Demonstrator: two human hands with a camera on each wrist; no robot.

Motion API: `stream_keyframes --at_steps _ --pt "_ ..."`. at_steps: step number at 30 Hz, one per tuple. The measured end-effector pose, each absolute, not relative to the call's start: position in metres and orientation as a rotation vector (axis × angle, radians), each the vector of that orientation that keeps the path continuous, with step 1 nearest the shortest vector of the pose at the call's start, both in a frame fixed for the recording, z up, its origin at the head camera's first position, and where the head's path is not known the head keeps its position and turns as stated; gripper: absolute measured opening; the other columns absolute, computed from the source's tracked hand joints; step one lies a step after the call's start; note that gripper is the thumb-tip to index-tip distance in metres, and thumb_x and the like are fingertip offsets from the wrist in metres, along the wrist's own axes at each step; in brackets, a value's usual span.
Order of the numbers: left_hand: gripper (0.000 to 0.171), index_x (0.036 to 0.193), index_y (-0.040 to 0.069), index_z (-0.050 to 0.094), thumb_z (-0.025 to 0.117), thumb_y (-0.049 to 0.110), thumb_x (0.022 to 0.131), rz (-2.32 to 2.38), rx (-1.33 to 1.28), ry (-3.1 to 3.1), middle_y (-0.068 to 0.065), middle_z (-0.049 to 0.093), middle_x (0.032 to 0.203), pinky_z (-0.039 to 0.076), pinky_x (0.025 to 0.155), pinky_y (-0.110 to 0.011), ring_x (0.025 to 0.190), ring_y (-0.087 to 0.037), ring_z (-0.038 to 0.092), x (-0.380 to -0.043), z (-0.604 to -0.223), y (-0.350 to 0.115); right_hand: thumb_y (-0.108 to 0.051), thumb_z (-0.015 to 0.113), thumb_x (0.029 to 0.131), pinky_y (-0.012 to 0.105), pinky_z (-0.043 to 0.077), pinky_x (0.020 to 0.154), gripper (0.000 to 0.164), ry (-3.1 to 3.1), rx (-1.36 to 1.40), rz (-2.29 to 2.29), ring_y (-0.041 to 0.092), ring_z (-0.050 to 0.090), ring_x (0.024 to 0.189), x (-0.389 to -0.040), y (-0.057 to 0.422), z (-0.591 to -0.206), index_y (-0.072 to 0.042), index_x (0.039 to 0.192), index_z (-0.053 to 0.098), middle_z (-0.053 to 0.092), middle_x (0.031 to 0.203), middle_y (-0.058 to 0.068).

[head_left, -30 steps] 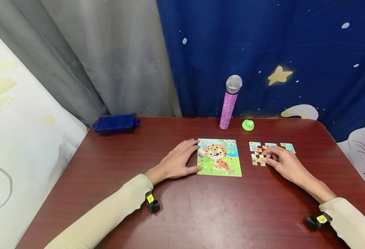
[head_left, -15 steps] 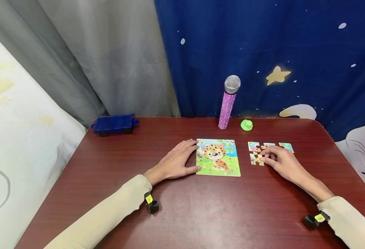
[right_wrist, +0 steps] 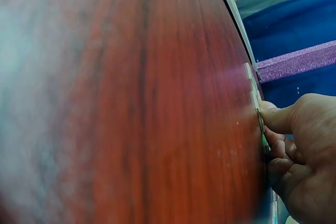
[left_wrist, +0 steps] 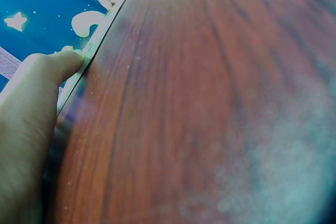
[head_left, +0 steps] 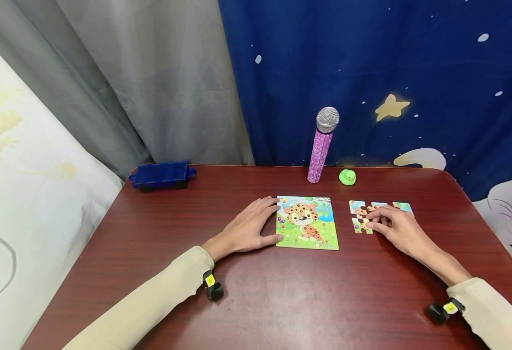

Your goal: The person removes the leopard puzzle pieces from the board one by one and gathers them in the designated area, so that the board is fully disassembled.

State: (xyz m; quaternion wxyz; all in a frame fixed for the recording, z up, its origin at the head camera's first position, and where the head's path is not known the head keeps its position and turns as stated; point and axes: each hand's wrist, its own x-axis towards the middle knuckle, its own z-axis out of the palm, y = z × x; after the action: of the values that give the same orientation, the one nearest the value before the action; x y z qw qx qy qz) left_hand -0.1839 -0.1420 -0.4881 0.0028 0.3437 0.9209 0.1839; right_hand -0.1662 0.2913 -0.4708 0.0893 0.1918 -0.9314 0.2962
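On the worktop [head_left: 308, 296], head view: your left hand [head_left: 248, 228] lies with extended, relaxed fingers touching the left edge of the leopard board [head_left: 307, 223]. Right of the board, your right hand [head_left: 399, 229] rests curled fingers on the puzzle pieces [head_left: 357, 206]; whether they pinch one, you cannot tell. Left wrist view: your left thumb touches the board's edge. Right wrist view: your right thumb touches the edge of a piece.
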Motion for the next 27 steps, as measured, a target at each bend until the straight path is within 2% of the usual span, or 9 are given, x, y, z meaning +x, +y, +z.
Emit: stream_keyframes --at_steps 5,8,15,22,27 --pt "0.088 0.169 0.011 0.043 0.065 0.065 0.103 0.57 1.069 2.889 -0.006 0.031 0.179 0.011 0.138 -0.039 0.169 -0.024 0.021 -0.183 -0.488 -0.142 -0.008 0.085 0.097 0.023 0.039 0.062 0.012 -2.745 0.587 0.901 0.007 0.05 0.071 -0.166 0.293 -0.47 -0.007 0.109 0.083 0.072 0.09 -0.002" --pt "0.088 0.169 0.011 0.043 0.065 0.065 0.103 0.568 1.064 2.887 -0.005 0.031 0.18 0.011 0.138 -0.039 0.169 -0.023 0.021 -0.183 -0.487 -0.142 -0.008 0.084 0.098 0.021 0.04 0.064 0.015 -2.725 0.591 0.914 0.007 0.052 0.073 -0.165 0.294 -0.469 -0.007 0.113 0.083 0.077 0.099 0.002" --pt "0.088 0.169 0.011 0.043 0.065 0.065 0.103 0.569 1.056 2.885 -0.005 0.031 0.18 0.011 0.138 -0.04 0.169 -0.023 0.02 -0.183 -0.487 -0.142 -0.004 0.083 0.098 0.021 0.039 0.063 0.016 -2.686 0.658 0.908 0.006 0.051 0.072 -0.166 0.29 -0.465 -0.009 0.113 0.084 0.072 0.092 -0.005" --pt "0.088 0.169 0.011 0.042 0.064 0.065 0.103 0.57 1.056 2.884 -0.005 0.03 0.18 0.011 0.138 -0.04 0.169 -0.022 0.02 -0.183 -0.487 -0.143 -0.004 0.082 0.098 0.019 0.041 0.063 0.019 -2.687 0.716 0.953 0.007 0.051 0.074 -0.165 0.276 -0.46 -0.008 0.116 0.084 0.074 0.1 -0.005" --pt "0.088 0.169 0.011 0.042 0.065 0.065 0.103 0.569 1.07 2.887 -0.006 0.031 0.18 0.011 0.138 -0.041 0.169 -0.023 0.021 -0.183 -0.487 -0.142 -0.005 0.083 0.098 0.019 0.045 0.065 0.017 -2.693 0.758 0.97 0.007 0.056 0.075 -0.167 0.265 -0.457 -0.009 0.114 0.083 0.071 0.093 -0.007"
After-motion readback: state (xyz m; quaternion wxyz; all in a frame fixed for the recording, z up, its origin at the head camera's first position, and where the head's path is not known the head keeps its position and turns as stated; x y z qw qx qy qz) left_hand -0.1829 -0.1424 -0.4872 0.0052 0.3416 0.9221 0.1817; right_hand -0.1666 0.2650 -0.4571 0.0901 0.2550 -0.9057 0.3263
